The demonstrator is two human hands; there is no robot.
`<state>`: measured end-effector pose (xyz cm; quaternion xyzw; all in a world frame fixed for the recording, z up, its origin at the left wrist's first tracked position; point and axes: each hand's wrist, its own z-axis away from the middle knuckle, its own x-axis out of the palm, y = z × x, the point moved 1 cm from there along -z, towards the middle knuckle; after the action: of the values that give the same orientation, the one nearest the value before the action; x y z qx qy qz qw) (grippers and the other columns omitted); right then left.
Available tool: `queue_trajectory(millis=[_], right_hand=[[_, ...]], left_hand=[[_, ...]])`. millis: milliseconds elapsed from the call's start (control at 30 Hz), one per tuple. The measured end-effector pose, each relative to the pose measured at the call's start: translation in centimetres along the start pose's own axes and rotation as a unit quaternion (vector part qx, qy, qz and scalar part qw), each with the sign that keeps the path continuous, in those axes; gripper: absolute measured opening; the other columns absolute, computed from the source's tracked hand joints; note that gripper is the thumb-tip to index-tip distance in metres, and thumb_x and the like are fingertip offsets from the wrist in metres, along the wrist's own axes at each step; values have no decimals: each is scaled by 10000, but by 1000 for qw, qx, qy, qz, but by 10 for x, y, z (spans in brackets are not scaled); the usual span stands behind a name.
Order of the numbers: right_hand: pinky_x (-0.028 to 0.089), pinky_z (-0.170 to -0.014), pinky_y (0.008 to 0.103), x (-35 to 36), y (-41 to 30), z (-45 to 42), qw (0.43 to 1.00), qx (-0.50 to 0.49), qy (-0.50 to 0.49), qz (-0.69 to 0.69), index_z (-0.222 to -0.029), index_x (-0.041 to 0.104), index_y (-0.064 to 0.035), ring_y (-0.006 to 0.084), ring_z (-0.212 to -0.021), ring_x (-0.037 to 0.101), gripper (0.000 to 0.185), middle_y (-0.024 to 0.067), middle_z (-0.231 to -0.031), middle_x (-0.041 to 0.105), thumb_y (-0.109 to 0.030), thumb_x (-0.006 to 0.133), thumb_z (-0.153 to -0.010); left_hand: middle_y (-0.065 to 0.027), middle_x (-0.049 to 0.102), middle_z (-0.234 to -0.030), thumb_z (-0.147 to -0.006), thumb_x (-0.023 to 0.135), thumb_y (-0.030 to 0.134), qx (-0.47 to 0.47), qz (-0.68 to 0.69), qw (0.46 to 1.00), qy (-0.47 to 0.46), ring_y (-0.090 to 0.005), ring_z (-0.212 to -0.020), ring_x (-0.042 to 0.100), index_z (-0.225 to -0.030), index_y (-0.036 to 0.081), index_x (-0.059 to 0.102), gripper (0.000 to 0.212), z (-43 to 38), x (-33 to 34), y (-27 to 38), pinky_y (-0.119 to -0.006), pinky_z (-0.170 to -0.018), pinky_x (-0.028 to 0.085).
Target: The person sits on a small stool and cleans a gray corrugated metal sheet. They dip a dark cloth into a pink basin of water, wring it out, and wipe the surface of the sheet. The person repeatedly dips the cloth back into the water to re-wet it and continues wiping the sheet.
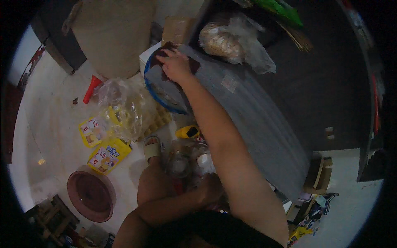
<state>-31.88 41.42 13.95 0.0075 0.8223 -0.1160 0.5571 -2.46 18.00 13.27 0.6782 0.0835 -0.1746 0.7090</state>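
My right hand [175, 65] is stretched far out, palm down with fingers apart, over dark reddish-brown material [194, 65] inside a round container with a blue rim [152, 90]. Whether the fingers grip any of it does not show. Grey sheeting [248, 108] lies beside the container and runs down to the right. In shadow near my lap is my left hand [212, 187], blurred, its fingers hard to make out. Just above it are clear plastic containers or bags [180, 164] with a white round thing [203, 161]. A yellow-and-black object [188, 132] lies farther up.
Left of my foot lie yellow printed packets [108, 156], clear plastic bags [121, 102], an egg tray [159, 119] and a red object [92, 88]. A reddish-brown basin [90, 196] stands lower left. A filled plastic bag [221, 42] rests on a dark surface; cardboard [321, 175] is at right.
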Motion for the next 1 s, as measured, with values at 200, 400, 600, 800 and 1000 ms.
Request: queue_trajectory(millis=[200,400,600,800,1000], right_hand=[[359,-1053,494,-18,-24,53,996,-70,-46,-40,-1232,645,-278,342,-1283,443,461,15,-1424,488,-141,612,-792],[350,-1039,522,-62,-18,154,988,-88,-101,-79,-1186,674,-325,312,-1303,425,463,-63,-1448,462,-157,652,-755],[350,-1054,489,-138,6,294,989,21,-119,-81,-1194,673,-301,324,-1308,432,538,-35,-1454,471,-56,599,-721],[393,-1030,468,-206,27,430,991,118,-38,-42,-1161,689,-260,326,-1231,503,487,7,-1398,527,-62,605,-724],[441,-976,456,-271,55,577,959,281,14,30,-1164,697,-193,340,-1092,560,475,76,-1351,563,-83,531,-732]], left_hand=[[-196,693,-950,-820,576,239,21,-112,993,-37,-352,-866,685,-932,38,696,259,-13,7,3,-455,-727,544],[-177,679,-1000,-822,576,297,-16,-243,958,-153,-338,-928,665,-1025,46,663,334,-27,-4,8,-472,-811,516],[-187,660,-1031,-857,569,338,-71,-252,943,-206,-344,-964,645,-1088,52,626,372,-38,0,14,-495,-853,502],[-182,670,-1052,-833,593,392,-68,-312,929,-187,-346,-970,655,-1059,74,650,395,-33,13,-4,-476,-842,520],[-174,680,-1030,-823,575,401,-66,-303,933,-181,-348,-956,662,-1055,77,651,406,-31,21,-27,-487,-819,523]])
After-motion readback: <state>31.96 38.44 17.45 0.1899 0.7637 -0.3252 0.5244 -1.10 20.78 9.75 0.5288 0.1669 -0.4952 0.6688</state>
